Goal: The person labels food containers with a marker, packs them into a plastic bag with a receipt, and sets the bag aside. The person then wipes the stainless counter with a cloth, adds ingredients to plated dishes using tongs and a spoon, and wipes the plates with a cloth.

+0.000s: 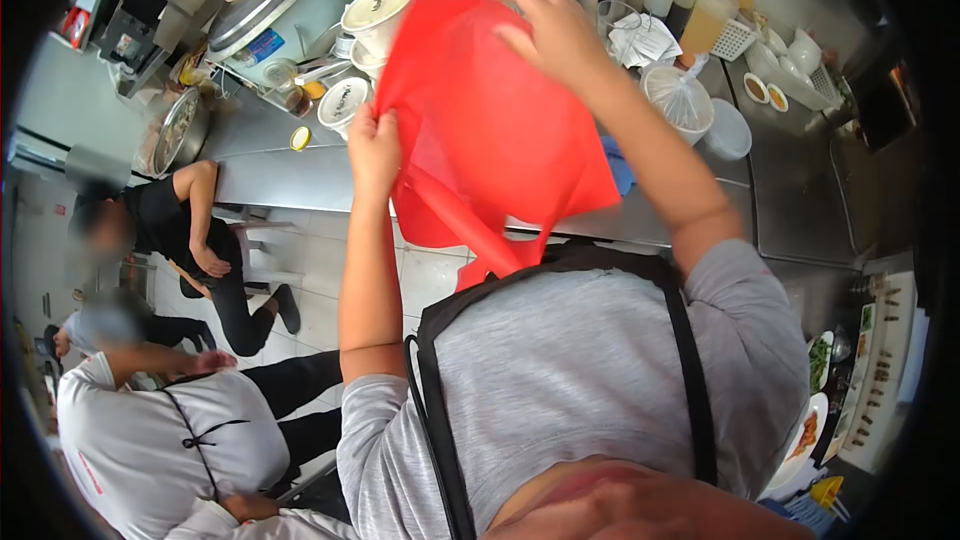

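A large red cloth bag (500,110) spreads out in front of my chest, with a folded strip hanging toward me at its lower side. My left hand (375,152) is closed on the bag's left edge. At the bag's upper right, my right hand (560,35) has its thumb and fingers apart, slightly blurred, by the top edge. White lidded tubs with writing on the lids, one tall tub (380,15) and one lower tub (343,103), stand just left of the bag. What lies inside the bag I cannot make out.
A steel counter (285,180) runs behind the bag. Large lidded pots (270,0), sauce bottles (708,20), a tub lined with a plastic bag (680,105) and a metal bowl (182,130) stand on it. At left are a seated person in black (160,210) and a person in white (170,430).
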A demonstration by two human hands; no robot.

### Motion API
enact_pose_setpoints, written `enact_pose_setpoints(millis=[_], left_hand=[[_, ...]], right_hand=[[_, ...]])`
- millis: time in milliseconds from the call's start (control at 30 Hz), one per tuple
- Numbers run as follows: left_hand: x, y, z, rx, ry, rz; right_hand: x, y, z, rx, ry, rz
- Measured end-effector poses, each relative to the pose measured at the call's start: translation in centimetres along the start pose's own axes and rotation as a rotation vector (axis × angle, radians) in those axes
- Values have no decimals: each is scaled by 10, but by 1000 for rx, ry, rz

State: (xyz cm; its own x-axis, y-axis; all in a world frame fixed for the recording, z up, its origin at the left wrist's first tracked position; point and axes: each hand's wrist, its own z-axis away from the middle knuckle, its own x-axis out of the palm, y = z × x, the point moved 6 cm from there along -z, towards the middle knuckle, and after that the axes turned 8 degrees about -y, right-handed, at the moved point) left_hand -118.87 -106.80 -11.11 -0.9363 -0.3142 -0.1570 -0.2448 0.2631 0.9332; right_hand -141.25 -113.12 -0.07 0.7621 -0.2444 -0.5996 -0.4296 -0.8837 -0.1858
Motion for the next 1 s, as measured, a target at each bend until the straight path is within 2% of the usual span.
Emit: enact_pose_setpoints(millis=[33,67,100,133,167,200,233,267,333,467,567,633,733,767,933,1000], left_hand=[[-1,10,-1,-1,49,52],[3,29,0,-18,84,215],[7,40,4,-36,122,374],[-4,29,-4,206,109,-70],[-8,15,-6,434,82,-524],[-8,22,5,438,71,-557],[-10,23,16,260,63,-207],[-4,29,36,31,123,343],[-7,29,65,-88,219,581],[-21,21,103,-123,353,638],[-36,21,122,-131,443,645],[-48,25,144,-153,488,645],[-55,27,174,-187,536,652],[-58,26,183,-198,547,653],[-116,16,206,-143,638,752],[-151,14,226,-115,672,843]], right_hand=[[-16,-21,13,-64,75,13],[-28,-60,29,-273,60,-96],[-23,-86,54,-401,-31,-357],[-18,-118,77,-593,-252,-396],[-5,-137,100,-628,-689,-381],[24,-130,129,-436,-948,-643],[61,-114,158,-323,-1156,-664],[94,-96,184,-205,-1360,-675],[123,-48,203,451,-1353,-892],[159,-45,234,741,-1538,-1199],[182,-79,238,555,-1688,-1143],[181,-117,243,613,-1862,-1440],[170,-173,239,615,-1833,-1969],[173,-180,237,663,-1737,-2096],[145,-199,167,876,-1133,-2612],[145,-183,136,848,-779,-2694]])
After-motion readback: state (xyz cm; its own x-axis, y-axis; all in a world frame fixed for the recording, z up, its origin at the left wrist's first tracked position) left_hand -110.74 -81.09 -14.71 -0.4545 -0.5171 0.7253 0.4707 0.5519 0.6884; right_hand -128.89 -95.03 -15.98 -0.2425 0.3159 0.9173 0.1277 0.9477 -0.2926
